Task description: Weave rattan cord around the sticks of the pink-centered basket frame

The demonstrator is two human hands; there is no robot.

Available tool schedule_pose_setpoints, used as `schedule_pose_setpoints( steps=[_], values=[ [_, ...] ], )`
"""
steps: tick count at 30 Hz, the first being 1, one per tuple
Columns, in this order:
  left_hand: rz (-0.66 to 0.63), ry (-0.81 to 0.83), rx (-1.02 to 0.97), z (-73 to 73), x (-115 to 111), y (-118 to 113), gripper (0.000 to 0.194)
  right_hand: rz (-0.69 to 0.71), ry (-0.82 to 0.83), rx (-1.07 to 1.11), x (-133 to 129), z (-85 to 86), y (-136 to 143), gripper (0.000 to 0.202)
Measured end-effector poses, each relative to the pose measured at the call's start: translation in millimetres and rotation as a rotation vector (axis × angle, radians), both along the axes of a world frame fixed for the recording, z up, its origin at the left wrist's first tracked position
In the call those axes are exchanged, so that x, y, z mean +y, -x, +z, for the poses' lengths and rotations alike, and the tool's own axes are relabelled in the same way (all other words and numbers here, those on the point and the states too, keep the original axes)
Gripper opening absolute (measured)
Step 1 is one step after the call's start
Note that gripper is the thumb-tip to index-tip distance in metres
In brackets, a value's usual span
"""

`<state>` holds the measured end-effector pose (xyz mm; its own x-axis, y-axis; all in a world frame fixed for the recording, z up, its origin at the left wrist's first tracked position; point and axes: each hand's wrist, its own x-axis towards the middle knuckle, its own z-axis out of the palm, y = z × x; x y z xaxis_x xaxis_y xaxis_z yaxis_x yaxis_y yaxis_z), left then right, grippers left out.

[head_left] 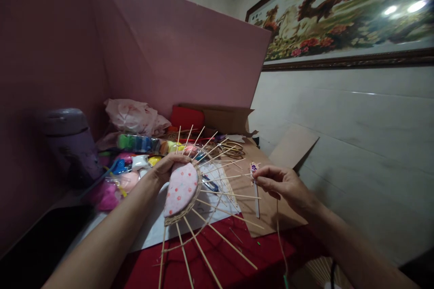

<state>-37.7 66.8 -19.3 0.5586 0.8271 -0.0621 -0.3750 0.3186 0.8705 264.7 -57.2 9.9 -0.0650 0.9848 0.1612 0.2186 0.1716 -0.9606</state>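
- Over the red table (217, 257), your left hand (166, 167) grips the pink woven disc (181, 189), fingers curled around its rim.
- At three o'clock, your right hand (281, 183) pinches a thin reed (280, 230).
- Pink partition (176, 49) at twelve.

Our left hand (166, 167) is raised mid-frame, bare forearm running up from lower left, wrist bent, fingers curled over the top edge of what it grips, thumb tucked behind. Our right hand (283, 185) sits level with it and well apart, forearm entering from lower right, fingers pointing left, thumb and forefinger pinched together, other fingers loosely curled.
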Motion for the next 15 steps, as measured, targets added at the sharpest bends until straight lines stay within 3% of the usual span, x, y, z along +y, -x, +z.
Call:
schedule_pose_setpoints(
  steps=[7,12,15],
  values=[
    [0.016,0.0,-0.063,-0.4,1.8,-1.1,0.031,0.038,0.257,0.249,2.8,-22.8,7.0,0.031],
    [0.069,0.017,-0.087,1.7,-0.4,-3.4,0.031,0.188,0.293,0.272,5.2,-33.3,20.1,0.024],
    [0.086,0.031,-0.089,3.9,-2.5,-4.3,0.03,0.203,0.313,0.239,4.0,-35.0,29.9,0.026]
  ],
)
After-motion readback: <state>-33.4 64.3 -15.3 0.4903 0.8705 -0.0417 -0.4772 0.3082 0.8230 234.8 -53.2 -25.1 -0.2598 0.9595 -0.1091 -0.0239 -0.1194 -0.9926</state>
